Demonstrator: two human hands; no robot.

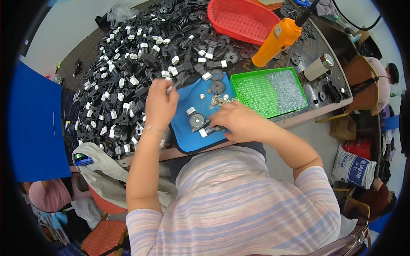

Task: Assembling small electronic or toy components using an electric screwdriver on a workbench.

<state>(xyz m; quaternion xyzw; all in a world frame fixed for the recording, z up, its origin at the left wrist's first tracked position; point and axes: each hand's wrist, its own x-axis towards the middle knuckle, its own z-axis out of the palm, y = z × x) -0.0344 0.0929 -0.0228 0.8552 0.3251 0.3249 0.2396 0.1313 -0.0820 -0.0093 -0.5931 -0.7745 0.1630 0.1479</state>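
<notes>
At the edge of the heap, my left hand [161, 104] has its fingers pinched on a black plastic part [181, 80], which is blurred. My right hand [238, 121] is curled low over the blue mat [181, 104], its fingers closed on a black plastic part with a white end [206, 130], partly hidden under them. Just left of those fingers lies a round grey-black disc part [197, 120] with a white piece at its top. Small silver metal discs [218, 100] are scattered beyond my right hand, near a dark round disc [218, 87].
A large heap of black and white plastic parts [124, 81] covers the table's left and back. To the right stand a green tray [252, 91] of small clear pieces, an orange electric screwdriver [275, 42] and a steel flask [317, 68]. A red basket [243, 21] sits behind.
</notes>
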